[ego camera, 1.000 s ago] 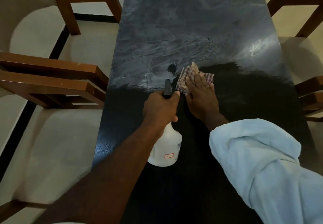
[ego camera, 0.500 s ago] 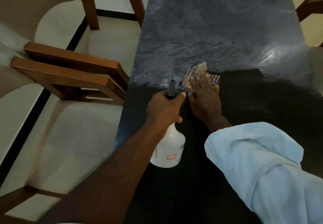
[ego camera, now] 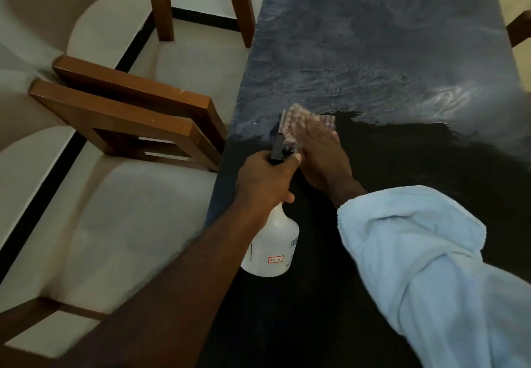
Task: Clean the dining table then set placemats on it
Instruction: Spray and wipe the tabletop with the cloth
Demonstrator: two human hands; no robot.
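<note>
The dark dining table (ego camera: 373, 51) runs away from me, its far half streaked with wet smears and its near half dark. My right hand (ego camera: 321, 155) lies flat, fingers straight, pressing a checked cloth (ego camera: 296, 119) onto the tabletop near the left edge. My left hand (ego camera: 264, 181) grips the black trigger head of a white spray bottle (ego camera: 273, 247), which stands on the table just left of the right hand. A rolled light-blue sleeve (ego camera: 416, 252) covers my right forearm. No placemats are in view.
Wooden armchairs with cream cushions stand close along the table's left side, their brown arms (ego camera: 129, 109) reaching almost to the table edge. Another chair arm (ego camera: 520, 31) shows at the far right. A light floor with a black stripe lies beyond the chairs.
My right hand has slid the cloth a little to the left along the smear boundary. The view has swung left, showing more of the chairs. My left hand still holds the bottle.
</note>
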